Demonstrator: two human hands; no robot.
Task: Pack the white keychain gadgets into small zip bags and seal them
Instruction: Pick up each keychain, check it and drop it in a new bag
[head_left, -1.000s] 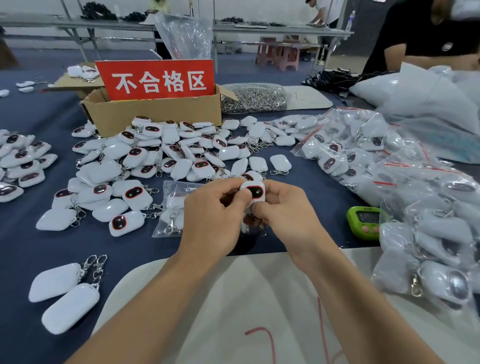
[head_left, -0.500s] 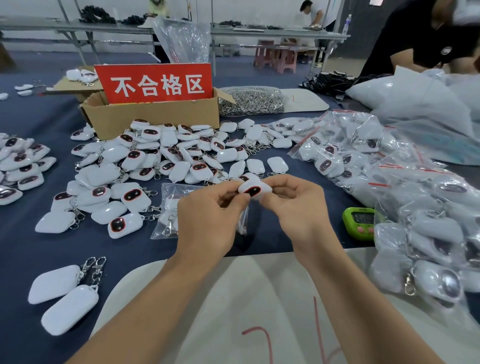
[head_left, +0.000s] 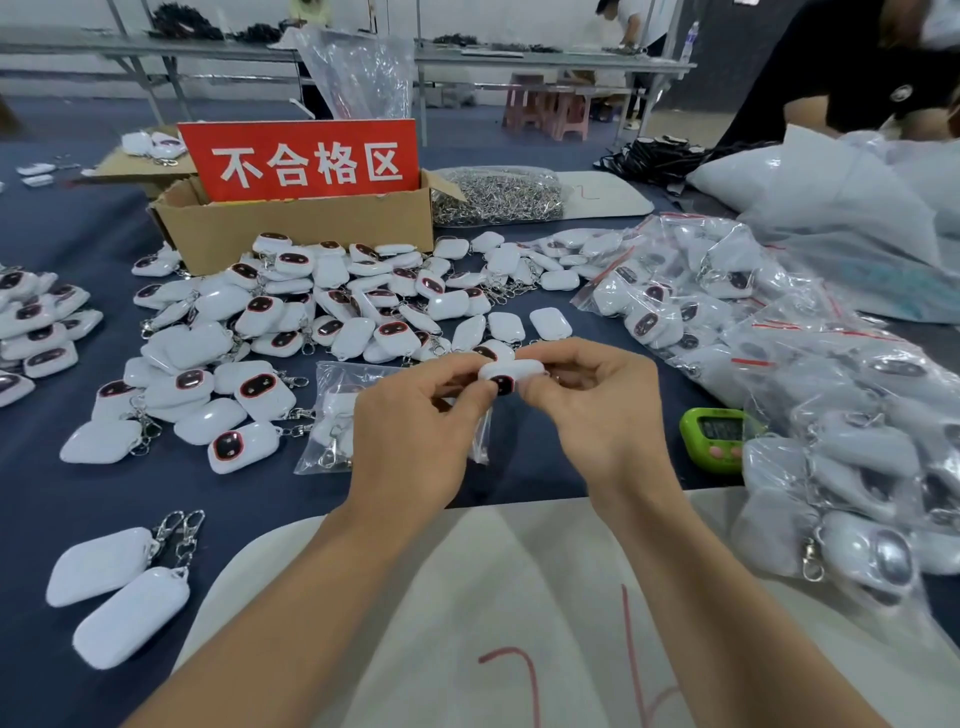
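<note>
A white keychain gadget (head_left: 511, 371) with a dark red-rimmed face is pinched between my left hand (head_left: 415, 441) and my right hand (head_left: 602, 415), above the blue table at centre. It is tipped so its top edge faces me. A clear zip bag (head_left: 332, 415) hangs or lies just under and left of my hands, partly hidden. A heap of loose white gadgets (head_left: 322, 322) spreads behind my hands. Sealed bags of gadgets (head_left: 779, 364) pile up on the right.
A cardboard box (head_left: 291, 228) with a red sign stands at the back. A bag of metal clasps (head_left: 498, 197) lies beside it. A green timer (head_left: 714, 436) sits right of my hands. Two gadgets (head_left: 114, 592) lie near left. A person in black works at far right.
The gadget has been turned in my fingers, from face toward me to tipped forward and edge-on. Both hands have risen slightly.
</note>
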